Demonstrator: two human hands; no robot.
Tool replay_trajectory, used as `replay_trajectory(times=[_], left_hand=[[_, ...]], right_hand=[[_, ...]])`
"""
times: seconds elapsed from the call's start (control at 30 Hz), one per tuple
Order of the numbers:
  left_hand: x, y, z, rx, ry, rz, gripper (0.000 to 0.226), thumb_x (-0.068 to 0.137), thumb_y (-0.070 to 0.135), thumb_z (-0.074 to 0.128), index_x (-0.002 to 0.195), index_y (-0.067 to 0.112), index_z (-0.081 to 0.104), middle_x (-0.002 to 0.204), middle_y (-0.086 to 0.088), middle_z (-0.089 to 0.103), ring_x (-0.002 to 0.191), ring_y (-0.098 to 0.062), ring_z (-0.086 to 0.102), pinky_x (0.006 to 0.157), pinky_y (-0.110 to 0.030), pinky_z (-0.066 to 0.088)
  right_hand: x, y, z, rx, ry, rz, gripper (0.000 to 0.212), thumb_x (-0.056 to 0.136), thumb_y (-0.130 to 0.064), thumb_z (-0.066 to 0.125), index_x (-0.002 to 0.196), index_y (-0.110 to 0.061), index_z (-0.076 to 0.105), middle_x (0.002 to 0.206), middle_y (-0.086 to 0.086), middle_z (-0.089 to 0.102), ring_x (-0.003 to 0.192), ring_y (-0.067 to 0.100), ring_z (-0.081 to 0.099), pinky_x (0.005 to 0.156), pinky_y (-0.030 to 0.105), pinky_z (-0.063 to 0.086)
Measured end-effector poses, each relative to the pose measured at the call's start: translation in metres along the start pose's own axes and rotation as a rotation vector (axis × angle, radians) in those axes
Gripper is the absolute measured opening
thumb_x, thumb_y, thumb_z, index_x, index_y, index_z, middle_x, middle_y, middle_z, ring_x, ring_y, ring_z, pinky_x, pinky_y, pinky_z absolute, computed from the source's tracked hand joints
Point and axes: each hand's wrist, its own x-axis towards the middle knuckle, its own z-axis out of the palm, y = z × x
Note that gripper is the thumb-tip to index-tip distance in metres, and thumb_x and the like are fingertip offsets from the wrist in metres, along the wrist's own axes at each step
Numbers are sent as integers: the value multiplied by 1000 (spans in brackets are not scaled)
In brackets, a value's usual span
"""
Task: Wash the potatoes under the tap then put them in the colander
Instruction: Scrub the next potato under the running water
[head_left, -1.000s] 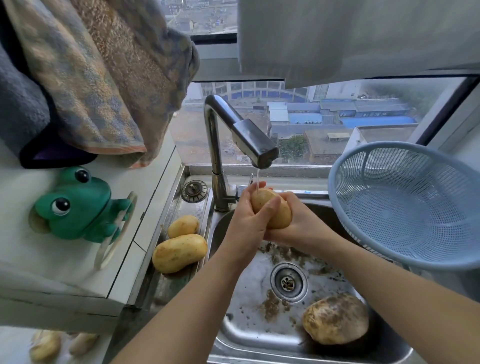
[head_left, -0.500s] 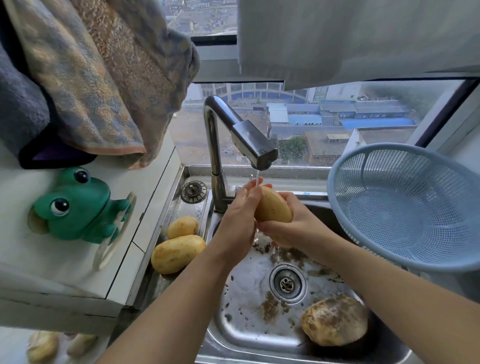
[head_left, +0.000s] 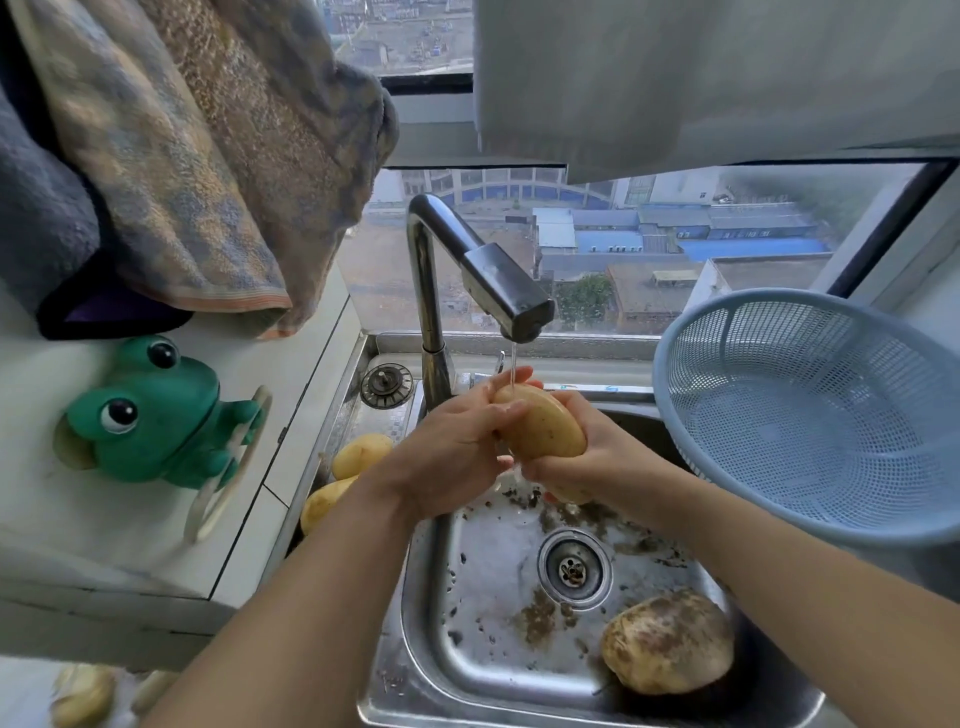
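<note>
Two bare hands meet over the basin, both clamped on one smooth yellow oval potato (head_left: 540, 428). The left hand (head_left: 452, 462) wraps curled fingers round the potato's left end. The right hand (head_left: 597, 467) cups it from below and from the right, fingers curled under it. The potato lies tilted, its upper end directly beneath the thin stream of water (head_left: 513, 364) that falls from the angular steel tap (head_left: 493, 275).

Below the hands, the stainless steel sink (head_left: 467, 597) has specks of soil scattered around its round drain (head_left: 573, 569). A large mud-caked potato (head_left: 667, 644) rests in its near right corner.

Left of the basin, on the steel ledge, two clean yellow potatoes (head_left: 361, 454) lie close together, partly hidden by the left forearm. A round metal sink plug (head_left: 387, 385) sits beyond them.

On the right, the pale blue plastic mesh colander (head_left: 779, 405) stands tilted at the sink's edge, just beside the right forearm. Farther left, a green rubber frog toy (head_left: 150, 415) sits on the white counter (head_left: 291, 415), under hanging patterned towels (head_left: 208, 156).
</note>
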Motion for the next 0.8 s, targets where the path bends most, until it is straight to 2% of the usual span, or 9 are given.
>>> replay_trajectory(times=[0.1, 0.2, 0.3, 0.37, 0.47, 0.57, 0.7, 0.8], left_hand=[[-4, 4, -4, -50, -33, -11, 45, 87, 13, 59, 130, 17, 47, 133, -12, 50, 115, -29, 52, 87, -38, 52], [-3, 4, 4, 45, 66, 48, 36, 88, 6, 58, 122, 14, 50, 127, -13, 51, 112, -28, 54, 88, -38, 53], [0, 2, 11, 42, 137, 85, 26, 93, 2, 50, 116, 14, 51, 118, -8, 53, 109, -26, 53, 92, -41, 50], [-2, 3, 7, -12, 90, 63, 32, 92, 4, 49, 123, 13, 49, 124, -9, 52, 115, -27, 52, 95, -41, 49], [-8, 5, -7, 3, -72, -4, 49, 89, 3, 54, 136, 11, 44, 137, -11, 47, 120, -30, 49, 103, -42, 44], [-9, 7, -8, 27, -90, -4, 51, 88, 7, 55, 137, 11, 45, 139, -16, 46, 118, -31, 52, 99, -38, 50], [3, -3, 8, 54, 148, 86, 34, 84, 15, 61, 117, 10, 54, 122, -19, 53, 104, -27, 58, 83, -36, 57], [19, -13, 19, 44, 474, 143, 14, 97, 23, 52, 98, 11, 60, 102, -14, 61, 88, -23, 59, 86, -47, 54]], right_hand=[[2, -3, 3, -62, -14, -12, 60, 75, -11, 79, 121, -26, 42, 100, 8, 57, 67, 8, 62, 60, 23, 52], [5, -4, 7, -208, 51, -47, 61, 77, -9, 77, 121, -26, 39, 97, 3, 56, 65, 6, 61, 58, 18, 50], [7, -5, 7, -184, 61, -31, 59, 77, -7, 76, 120, -26, 40, 94, 6, 58, 65, 9, 61, 57, 21, 52], [7, -5, 3, -126, 8, 5, 60, 76, -7, 77, 121, -24, 42, 95, 9, 59, 66, 11, 61, 57, 23, 52], [5, -3, -5, 15, -106, 57, 65, 67, -14, 78, 122, -21, 44, 101, 13, 58, 74, 15, 63, 61, 25, 52], [6, 0, -7, 78, -144, 67, 69, 63, -17, 78, 124, -17, 44, 106, 17, 56, 81, 21, 64, 65, 29, 53], [6, -8, -3, -112, -47, 36, 61, 65, -19, 76, 116, -19, 43, 93, 11, 58, 66, 14, 60, 56, 24, 51], [7, -8, 2, -219, 12, -1, 62, 72, -18, 84, 119, -22, 43, 103, 5, 59, 78, 14, 65, 65, 25, 57]])
